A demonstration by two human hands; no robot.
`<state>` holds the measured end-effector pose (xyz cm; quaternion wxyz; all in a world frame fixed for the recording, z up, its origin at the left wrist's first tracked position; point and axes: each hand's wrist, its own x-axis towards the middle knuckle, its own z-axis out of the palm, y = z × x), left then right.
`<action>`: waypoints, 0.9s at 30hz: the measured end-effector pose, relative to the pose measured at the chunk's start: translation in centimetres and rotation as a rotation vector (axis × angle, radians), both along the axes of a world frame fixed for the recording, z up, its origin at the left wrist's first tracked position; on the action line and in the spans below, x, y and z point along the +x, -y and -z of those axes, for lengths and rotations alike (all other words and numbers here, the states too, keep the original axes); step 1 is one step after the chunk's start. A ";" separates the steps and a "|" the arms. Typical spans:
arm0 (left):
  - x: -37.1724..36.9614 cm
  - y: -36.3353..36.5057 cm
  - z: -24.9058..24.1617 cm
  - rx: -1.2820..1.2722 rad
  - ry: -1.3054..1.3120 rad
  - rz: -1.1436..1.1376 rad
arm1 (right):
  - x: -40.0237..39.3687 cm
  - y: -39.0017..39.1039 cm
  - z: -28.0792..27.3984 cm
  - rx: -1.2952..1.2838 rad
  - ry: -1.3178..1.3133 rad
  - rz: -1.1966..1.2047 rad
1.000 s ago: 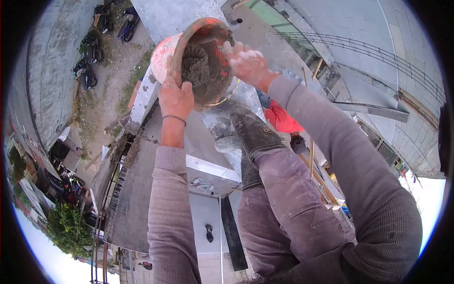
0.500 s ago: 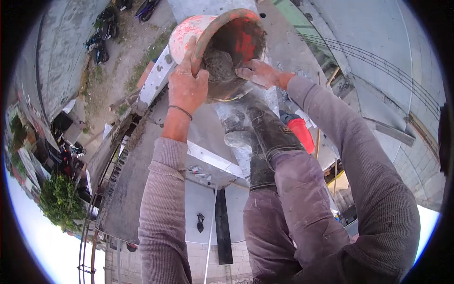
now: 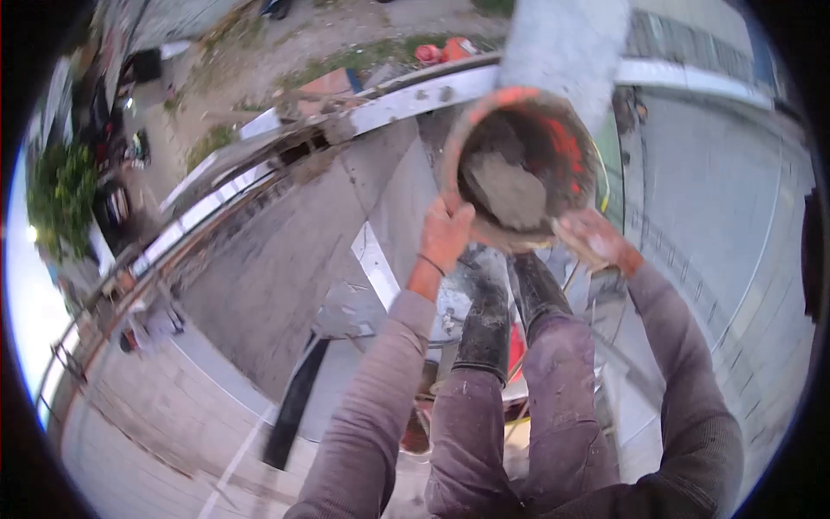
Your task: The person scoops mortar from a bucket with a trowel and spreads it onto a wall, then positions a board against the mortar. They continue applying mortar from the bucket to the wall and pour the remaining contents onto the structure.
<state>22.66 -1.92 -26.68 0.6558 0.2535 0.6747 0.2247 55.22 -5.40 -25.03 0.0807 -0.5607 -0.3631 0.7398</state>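
A round bucket, orange and pale under its cement crust, is tilted with its mouth facing me. Grey wet mortar is heaped inside. My left hand is closed around the bucket's lower left rim, thumb over the edge. At the lower right rim, my right hand is closed on the tan handle of what looks like a trowel. The handle lines up with the mortar heap; the blade is hidden there. Motion blurs this hand a little.
My black boots stand below the bucket on a narrow, splashed surface high above the ground. A white-edged wall runs across behind the bucket. To the left is a broad grey slab; rebar sticks out at far left.
The bucket has shifted right and down in view, its mouth turned more toward me. My right hand has moved from inside the mouth to the lower right rim. The view has swung round.
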 end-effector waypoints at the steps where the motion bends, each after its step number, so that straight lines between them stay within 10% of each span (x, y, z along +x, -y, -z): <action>1: -0.5 0.8 -1.8 -0.095 0.062 -0.098 | -0.3 -0.9 -2.6 -0.219 -0.091 0.063; 8: -3.3 10.8 -2.5 -0.188 0.263 -0.502 | -7.0 -8.9 -12.7 -0.316 -0.062 -0.108; 12: -3.2 13.6 -4.2 -0.238 0.263 -0.731 | -18.4 -15.8 -12.5 0.061 0.262 -0.465; 14: -3.2 14.0 -5.0 -0.274 0.254 -0.752 | -24.6 -17.2 -5.7 1.063 0.317 -0.757; 18: -1.7 15.3 -3.3 -0.211 0.237 -0.821 | -40.7 -18.4 2.9 1.142 0.486 -0.783; 27: 0.5 13.5 -4.1 -0.228 0.149 -0.961 | -22.8 -13.8 -8.5 1.075 0.574 -0.654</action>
